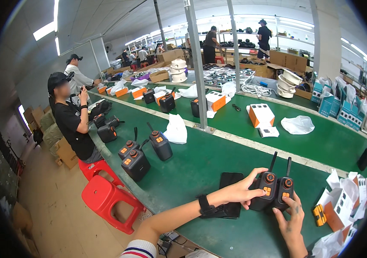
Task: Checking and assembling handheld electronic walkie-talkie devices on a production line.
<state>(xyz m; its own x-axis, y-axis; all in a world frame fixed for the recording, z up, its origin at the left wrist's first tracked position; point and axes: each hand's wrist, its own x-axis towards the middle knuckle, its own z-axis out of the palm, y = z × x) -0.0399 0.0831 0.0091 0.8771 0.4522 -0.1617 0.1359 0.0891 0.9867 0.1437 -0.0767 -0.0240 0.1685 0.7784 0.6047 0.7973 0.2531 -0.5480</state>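
Two black boxy walkie-talkies with antennas stand side by side on the green table in front of me. My left hand (248,190) is closed on the left walkie-talkie (265,195), its thumb at the orange buttons. Around the lower part of the right walkie-talkie (285,187) my right hand (293,217) is closed, with a finger at its buttons. Both antennas point up. Under my left wrist lies a black phone-like slab (231,179), partly covered by the forearm and a black wristband.
More walkie-talkies (161,146) stand to the left, near a white bag (176,129). Opened orange-and-white boxes (337,206) and an orange-black item (319,215) crowd the right. A metal post (197,77) rises from the bench. Red stools (106,200) and a co-worker (69,116) are at left.
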